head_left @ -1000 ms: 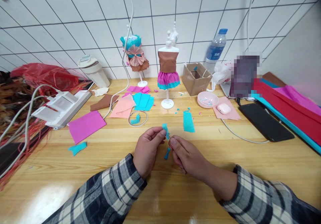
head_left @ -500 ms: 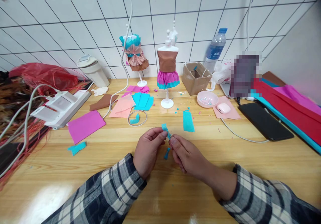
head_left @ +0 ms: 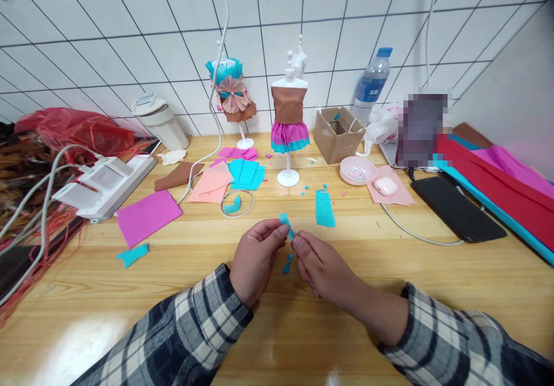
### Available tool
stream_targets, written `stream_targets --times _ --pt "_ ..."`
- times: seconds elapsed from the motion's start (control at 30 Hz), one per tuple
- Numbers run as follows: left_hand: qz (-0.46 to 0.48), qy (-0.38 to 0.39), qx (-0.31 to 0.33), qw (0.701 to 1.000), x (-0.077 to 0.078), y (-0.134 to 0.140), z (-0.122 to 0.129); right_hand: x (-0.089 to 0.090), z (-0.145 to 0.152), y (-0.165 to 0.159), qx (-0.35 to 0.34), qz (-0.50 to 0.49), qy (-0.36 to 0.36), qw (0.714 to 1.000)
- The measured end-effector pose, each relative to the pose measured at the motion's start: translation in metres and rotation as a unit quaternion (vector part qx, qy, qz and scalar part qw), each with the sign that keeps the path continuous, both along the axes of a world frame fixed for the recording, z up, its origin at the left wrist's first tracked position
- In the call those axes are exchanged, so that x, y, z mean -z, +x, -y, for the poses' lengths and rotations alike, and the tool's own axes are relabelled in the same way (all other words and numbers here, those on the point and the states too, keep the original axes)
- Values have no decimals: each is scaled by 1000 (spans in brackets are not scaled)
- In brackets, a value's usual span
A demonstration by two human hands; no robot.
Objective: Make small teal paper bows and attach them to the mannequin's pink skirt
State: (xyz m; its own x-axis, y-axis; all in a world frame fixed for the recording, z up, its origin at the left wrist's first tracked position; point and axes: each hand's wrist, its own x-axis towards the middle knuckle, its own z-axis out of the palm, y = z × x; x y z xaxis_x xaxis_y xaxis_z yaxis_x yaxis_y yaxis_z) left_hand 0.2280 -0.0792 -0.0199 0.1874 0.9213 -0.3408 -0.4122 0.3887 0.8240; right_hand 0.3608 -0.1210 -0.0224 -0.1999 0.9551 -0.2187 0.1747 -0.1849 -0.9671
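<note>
Between my two hands is a small, narrow strip of turquoise crepe paper (head_left: 284, 219), crumpled where the fingers meet. My left hand (head_left: 256, 256) pinches it between thumb and forefinger. Closed on its lower right end, my right hand (head_left: 322, 265) has thumb and forefinger pressed together. Just below the fingertips shows a small turquoise piece, pinched in at its middle (head_left: 288, 263); whether it lies on the table or hangs from the strip I cannot tell. Beyond my hands stands a white mini mannequin (head_left: 289, 109) in a brown top and a magenta skirt with turquoise hem.
A flat turquoise rectangle (head_left: 325, 209) lies beyond my right hand. Further back are a pink bowl (head_left: 358, 171) of small beads, a cardboard box (head_left: 339, 135) and a decorated mannequin (head_left: 234, 92). Magenta paper (head_left: 149, 217) and a power strip (head_left: 116, 184) lie left, a black phone (head_left: 459, 209) right.
</note>
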Motion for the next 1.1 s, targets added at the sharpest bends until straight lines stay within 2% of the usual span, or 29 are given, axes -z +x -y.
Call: stream_targets --times 0.17,0.3,0.4,0.53,0.63,0.77,1.1 --pt "5 -4 -3 1000 0 0 -1 0 0 1 -3 5 -1 1000" --pt "-5 -9 -8 1000 -4 -6 -6 -6 -3 13 -73 -7 -20 997" --pt "-21 -15 64 998 -7 -13 -12 -10 -8 29 -87 12 5 996" --pt "-49 3 165 985 -7 -19 -16 -10 -18 45 -51 150 101 982" --pt "-81 18 203 976 -7 -19 -15 -7 -23 51 -41 237 120 963" --pt "-127 37 205 970 -7 -18 -15 -5 -25 53 -71 287 98 950" --pt "-113 42 200 972 -8 -16 -14 -3 -26 52 -93 315 98 939"
